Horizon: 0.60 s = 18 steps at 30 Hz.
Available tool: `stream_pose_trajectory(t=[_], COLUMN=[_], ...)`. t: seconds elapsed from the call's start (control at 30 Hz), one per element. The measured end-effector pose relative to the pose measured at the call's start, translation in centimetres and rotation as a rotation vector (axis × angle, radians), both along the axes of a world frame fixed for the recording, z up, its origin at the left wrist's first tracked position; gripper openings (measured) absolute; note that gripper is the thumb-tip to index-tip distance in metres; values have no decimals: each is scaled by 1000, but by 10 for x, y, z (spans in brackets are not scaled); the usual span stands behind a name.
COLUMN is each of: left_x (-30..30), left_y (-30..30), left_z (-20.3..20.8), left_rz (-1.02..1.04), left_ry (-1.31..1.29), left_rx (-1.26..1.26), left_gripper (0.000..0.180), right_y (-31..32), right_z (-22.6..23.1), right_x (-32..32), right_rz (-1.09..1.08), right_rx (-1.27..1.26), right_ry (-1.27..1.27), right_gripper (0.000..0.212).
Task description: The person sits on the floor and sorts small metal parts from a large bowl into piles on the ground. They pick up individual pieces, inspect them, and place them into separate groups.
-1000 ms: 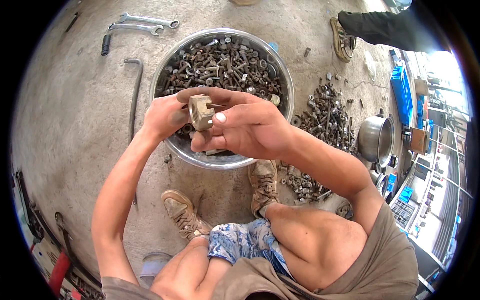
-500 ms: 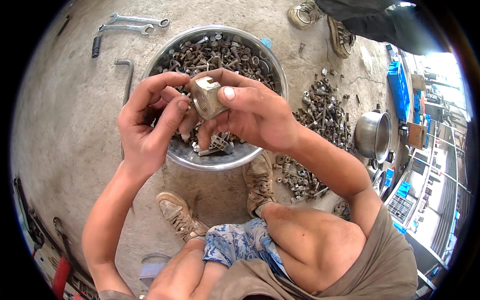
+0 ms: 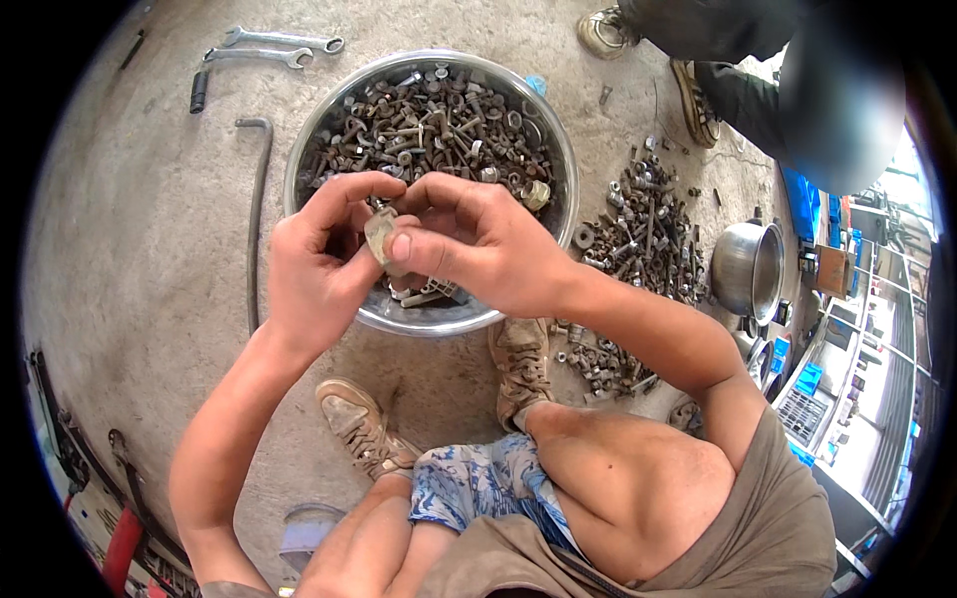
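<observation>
Both my hands meet over the near side of a shiny round metal basin (image 3: 290,164) full of bolts, nuts and washers. Between them is a yellowish metal piece (image 3: 378,237), partly covered by fingers, so its full shape cannot be made out. My right hand (image 3: 488,244) pinches it, thumb on its near face. My left hand (image 3: 324,254) is curled around its other side, with thumb and fingers against it. A small thin metal part (image 3: 378,203) shows just above it. Inside the basin's right side lies a large yellowish nut (image 3: 536,193).
Loose bolts and nuts (image 3: 650,234) are heaped on the floor to the right, near a steel pot (image 3: 746,269). Two wrenches (image 3: 284,40), a black socket (image 3: 199,91) and a bent bar (image 3: 257,219) lie left. Another person's shoe (image 3: 695,103) stands at upper right.
The large slotted nut that faced me in my right hand no longer shows that way; a narrower yellowish side is visible. My hands have drawn together. The other person's leg has shifted.
</observation>
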<state>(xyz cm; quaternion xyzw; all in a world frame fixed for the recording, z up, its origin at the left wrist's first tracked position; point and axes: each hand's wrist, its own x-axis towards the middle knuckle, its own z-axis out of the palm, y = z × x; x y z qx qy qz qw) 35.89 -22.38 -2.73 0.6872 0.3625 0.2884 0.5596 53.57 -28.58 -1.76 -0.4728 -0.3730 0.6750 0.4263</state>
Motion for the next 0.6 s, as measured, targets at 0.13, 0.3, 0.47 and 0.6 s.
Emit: stream_pose_trajectory(t=[0.13,0.3,0.47,0.6], left_x=[-3,0,0,-1], left_y=[2,2,1,1], left_z=[-7,0,9,6], left_rz=[-33,-82,-187,-280], left_ry=[31,-73,-78,-27], left_rx=[-25,-285,-415,-378], left_gripper=[27,30,35,40], right_y=[-2,-3,-1,-4], right_z=[1,6,11,12], right_x=[-1,-1,-2,1], right_rz=[48,84,124,179], right_rx=[154,394,556,646], right_ry=[-168,-397,-503,-571], right_gripper=[45,46,44,47])
